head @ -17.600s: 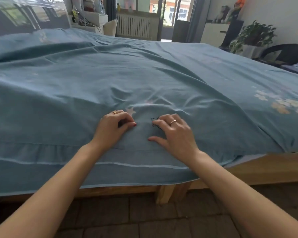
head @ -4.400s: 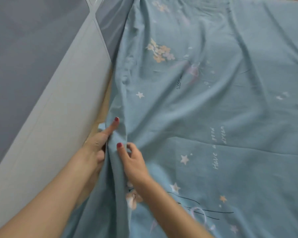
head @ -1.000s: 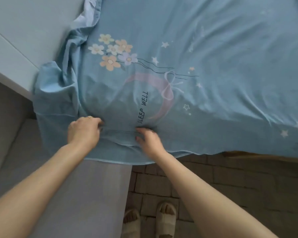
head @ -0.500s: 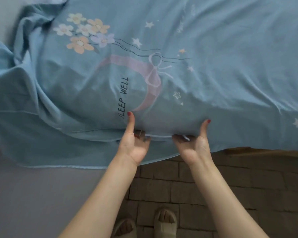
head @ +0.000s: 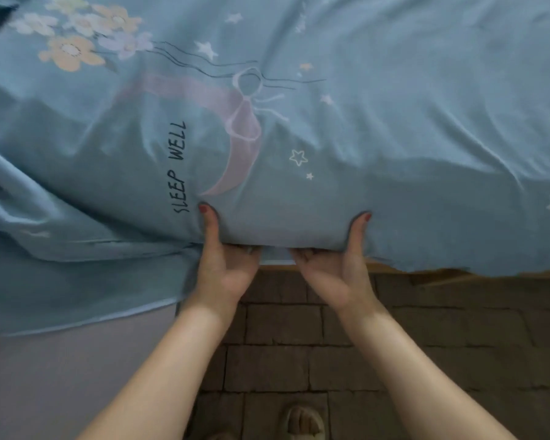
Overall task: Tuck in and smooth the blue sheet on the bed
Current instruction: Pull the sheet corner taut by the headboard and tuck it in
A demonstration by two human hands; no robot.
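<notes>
Above brick floor (head: 426, 328), left hand (head: 226, 265) and right hand (head: 334, 268) apparently grip blue sheet (head: 394, 138) edge

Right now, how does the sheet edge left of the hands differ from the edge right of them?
The left part of the blue sheet hangs low and loose, with deep folds, over a grey surface. The right part ends higher, flatter, just at the wooden bed frame. Both are untucked. The left hand and right hand grip the edge between them, thumbs on top.

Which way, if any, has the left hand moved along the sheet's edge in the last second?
Yes. The left hand has shifted rightward, from left of the SLEEP WELL lettering to just right of it, thumb on the blue sheet.
</notes>
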